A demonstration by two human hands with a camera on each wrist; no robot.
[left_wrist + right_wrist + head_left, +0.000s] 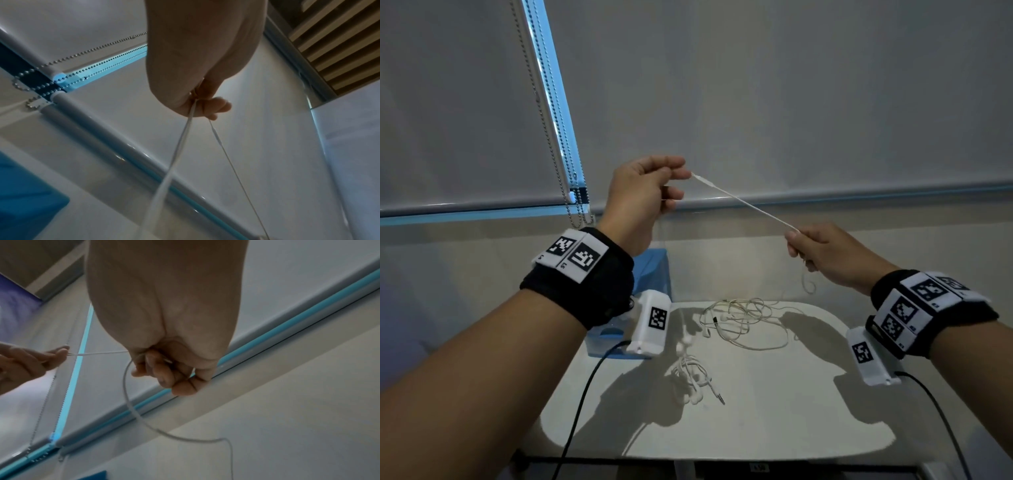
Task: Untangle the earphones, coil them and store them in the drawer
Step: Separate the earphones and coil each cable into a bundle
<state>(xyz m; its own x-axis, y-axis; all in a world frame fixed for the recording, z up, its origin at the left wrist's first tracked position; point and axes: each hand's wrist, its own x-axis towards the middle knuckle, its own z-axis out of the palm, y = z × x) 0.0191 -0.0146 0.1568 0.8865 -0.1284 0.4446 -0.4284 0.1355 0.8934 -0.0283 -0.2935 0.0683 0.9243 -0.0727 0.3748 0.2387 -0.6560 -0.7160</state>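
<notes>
White earphone cable (pixel 746 202) is pulled taut in the air between both hands: left hand (pixel 643 195) pinches one end, right hand (pixel 822 253) grips the other (slack dangles below). More tangled earphones (pixel 736 322) sit on the table (pixel 774 411).

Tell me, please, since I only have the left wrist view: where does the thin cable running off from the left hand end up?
Observer: It runs taut to the right hand, which pinches it lower down; the left hand holds the higher end.
Operator: Thank you. Does anything hang below the right hand?
Observer: Yes, the cable curves down from its fingers in a loose loop.
Operator: Is anything lying on the table?
Observer: A loose tangle of earphones lies at the far side of the white table, and a smaller bundle sits nearer.
</notes>
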